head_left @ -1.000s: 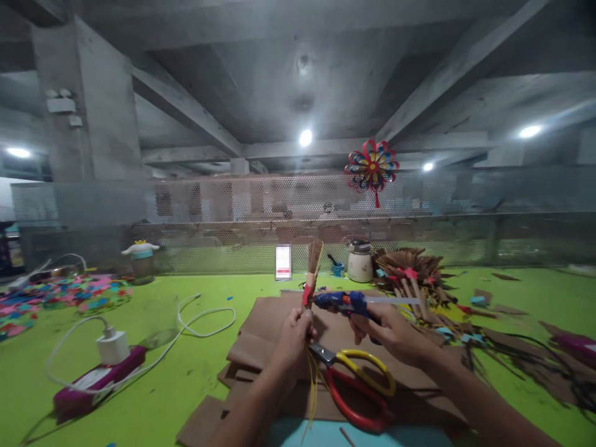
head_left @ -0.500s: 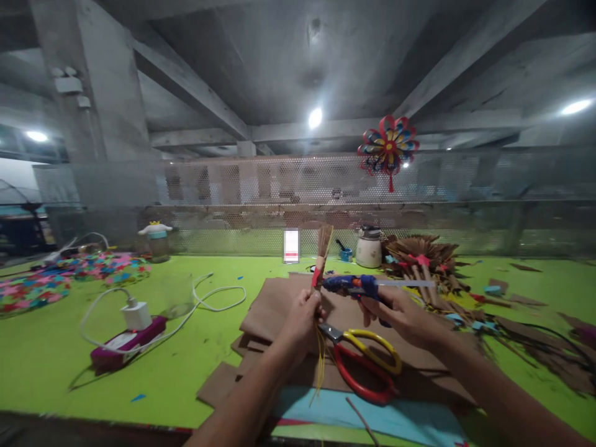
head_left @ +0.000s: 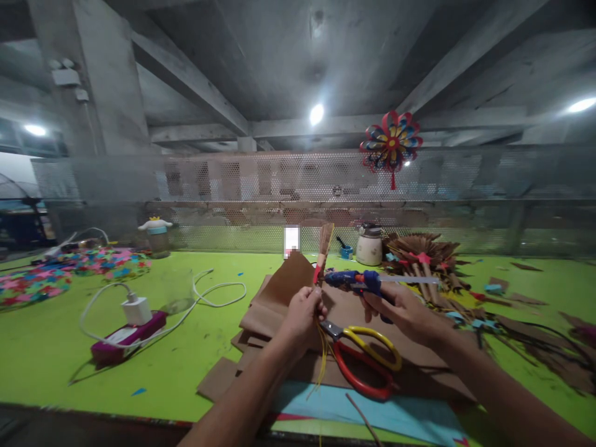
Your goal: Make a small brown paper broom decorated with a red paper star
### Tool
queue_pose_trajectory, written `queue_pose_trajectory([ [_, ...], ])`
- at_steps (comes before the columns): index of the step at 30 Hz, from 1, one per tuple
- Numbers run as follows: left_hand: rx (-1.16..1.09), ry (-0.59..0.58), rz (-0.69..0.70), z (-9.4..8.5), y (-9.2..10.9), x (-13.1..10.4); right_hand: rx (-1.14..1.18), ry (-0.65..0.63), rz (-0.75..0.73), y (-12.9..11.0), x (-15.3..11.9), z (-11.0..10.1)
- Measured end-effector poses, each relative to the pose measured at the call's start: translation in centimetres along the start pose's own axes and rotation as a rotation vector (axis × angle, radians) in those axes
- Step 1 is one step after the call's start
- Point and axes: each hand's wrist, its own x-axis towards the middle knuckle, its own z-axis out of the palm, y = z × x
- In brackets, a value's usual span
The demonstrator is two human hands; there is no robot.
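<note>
My left hand [head_left: 305,308] is closed round the lower part of a small brown paper bundle [head_left: 325,241], fanned at its top, with a red band and yellow strands hanging below. A blue glue gun [head_left: 354,282] is gripped in my right hand [head_left: 403,310], a clear glue stick [head_left: 410,280] jutting from its back. Its nozzle points left at the red band, very close; whether it touches I cannot tell. Below my hands lie scissors [head_left: 367,357] with one yellow and one red handle, on brown paper sheets [head_left: 274,310]. One brown sheet [head_left: 293,276] stands raised behind my left hand.
A purple power strip [head_left: 128,338] with a white charger and cable lies left. Behind stand a jar [head_left: 369,245] and a figure-topped bottle [head_left: 158,239]. Folded brown paper pieces [head_left: 419,254] and scraps are heaped right. Light blue paper [head_left: 363,413] lies near the front edge.
A corner of brown paper now rises behind my left hand. The bundle and glue gun have shifted very slightly right in view; both grips are unchanged.
</note>
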Motion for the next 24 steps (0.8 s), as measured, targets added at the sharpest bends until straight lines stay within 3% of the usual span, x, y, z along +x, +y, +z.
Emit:
queue_pose_trajectory([
  [24, -0.064, -0.046, -0.008, -0.07, 0.00, 0.00, -0.008, -0.004, 0.004, -0.10, -0.13, -0.30],
])
